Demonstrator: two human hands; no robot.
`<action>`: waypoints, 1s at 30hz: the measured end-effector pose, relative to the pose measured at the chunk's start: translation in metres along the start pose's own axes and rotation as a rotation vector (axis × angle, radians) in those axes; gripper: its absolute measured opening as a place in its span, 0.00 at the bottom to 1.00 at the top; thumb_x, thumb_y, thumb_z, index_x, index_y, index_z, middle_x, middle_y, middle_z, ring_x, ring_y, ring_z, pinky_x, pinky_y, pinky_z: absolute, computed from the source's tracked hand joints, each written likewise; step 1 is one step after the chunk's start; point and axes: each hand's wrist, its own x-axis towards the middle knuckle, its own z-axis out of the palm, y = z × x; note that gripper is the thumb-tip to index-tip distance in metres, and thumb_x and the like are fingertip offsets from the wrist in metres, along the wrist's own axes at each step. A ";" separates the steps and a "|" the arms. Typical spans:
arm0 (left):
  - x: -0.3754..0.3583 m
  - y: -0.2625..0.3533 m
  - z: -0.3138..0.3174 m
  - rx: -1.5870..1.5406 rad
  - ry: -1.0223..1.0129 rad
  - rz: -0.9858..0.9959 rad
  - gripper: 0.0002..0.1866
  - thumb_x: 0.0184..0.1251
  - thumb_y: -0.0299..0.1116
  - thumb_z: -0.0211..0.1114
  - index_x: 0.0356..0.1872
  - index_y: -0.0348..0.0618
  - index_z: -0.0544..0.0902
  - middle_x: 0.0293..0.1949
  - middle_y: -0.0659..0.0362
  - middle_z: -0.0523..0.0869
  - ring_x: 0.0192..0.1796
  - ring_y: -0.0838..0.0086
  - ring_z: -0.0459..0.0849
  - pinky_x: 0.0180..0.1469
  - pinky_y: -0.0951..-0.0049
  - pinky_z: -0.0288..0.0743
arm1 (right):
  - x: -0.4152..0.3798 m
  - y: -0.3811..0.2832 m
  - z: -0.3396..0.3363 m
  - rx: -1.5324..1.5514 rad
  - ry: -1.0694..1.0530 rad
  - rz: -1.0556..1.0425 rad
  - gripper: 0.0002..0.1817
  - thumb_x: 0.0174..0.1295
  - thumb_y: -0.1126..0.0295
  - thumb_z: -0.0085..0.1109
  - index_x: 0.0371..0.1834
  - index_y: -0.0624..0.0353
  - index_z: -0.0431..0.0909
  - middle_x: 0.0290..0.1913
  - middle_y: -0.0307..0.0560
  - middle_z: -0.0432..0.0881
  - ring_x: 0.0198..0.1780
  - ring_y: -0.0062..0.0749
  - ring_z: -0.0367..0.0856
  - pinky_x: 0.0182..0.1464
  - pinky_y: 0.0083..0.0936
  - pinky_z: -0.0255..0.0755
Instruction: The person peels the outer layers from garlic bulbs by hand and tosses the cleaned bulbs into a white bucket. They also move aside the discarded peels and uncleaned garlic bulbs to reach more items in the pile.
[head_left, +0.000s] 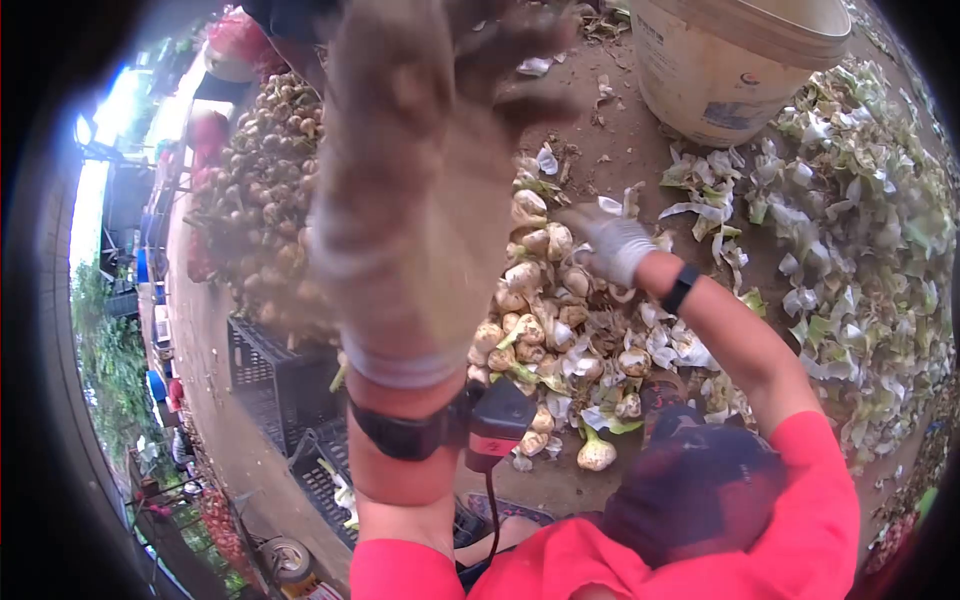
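My left hand point(420, 190) is raised large and close to the camera in a soiled, pale glove. Its dark fingers are spread and blurred, and nothing shows in them. A black strap carrying a small black-and-red device point(500, 425) with a cable circles my left forearm. My right hand point(615, 243), also gloved, reaches low over a heap of garlic bulbs point(525, 330) on the ground. Motion smears its fingers, so any bulb in them cannot be made out. One bulb with a green stem point(597, 453) lies apart at the heap's near end.
A large whitish bucket point(720, 75) stands beyond my right hand. Peeled skins and leaves point(870, 270) cover the ground on the right. Behind my left arm lies a bigger pile of bulbs point(265, 190), with a black plastic crate point(270, 380) nearer me.
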 end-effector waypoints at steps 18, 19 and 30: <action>-0.223 -0.114 -0.057 0.546 0.693 -0.665 0.19 0.68 0.27 0.57 0.58 0.36 0.71 0.45 0.61 0.78 0.47 0.80 0.76 0.51 0.80 0.72 | 0.046 0.012 0.061 0.212 0.299 -0.015 0.26 0.53 0.77 0.54 0.59 0.56 0.68 0.46 0.62 0.80 0.45 0.57 0.80 0.47 0.41 0.75; -0.227 -0.115 -0.064 0.712 0.654 -0.601 0.23 0.65 0.26 0.58 0.62 0.37 0.68 0.49 0.59 0.77 0.48 0.79 0.76 0.51 0.79 0.72 | 0.033 0.000 0.041 0.259 0.289 -0.001 0.29 0.54 0.78 0.54 0.62 0.58 0.66 0.52 0.62 0.78 0.50 0.51 0.80 0.52 0.36 0.75; -0.199 -0.100 -0.016 0.129 0.609 -0.554 0.39 0.47 0.17 0.64 0.65 0.36 0.61 0.56 0.53 0.72 0.56 0.72 0.74 0.59 0.73 0.71 | -0.081 -0.056 -0.008 1.126 -0.062 0.346 0.22 0.64 0.55 0.58 0.49 0.63 0.77 0.31 0.32 0.77 0.27 0.14 0.68 0.28 0.16 0.63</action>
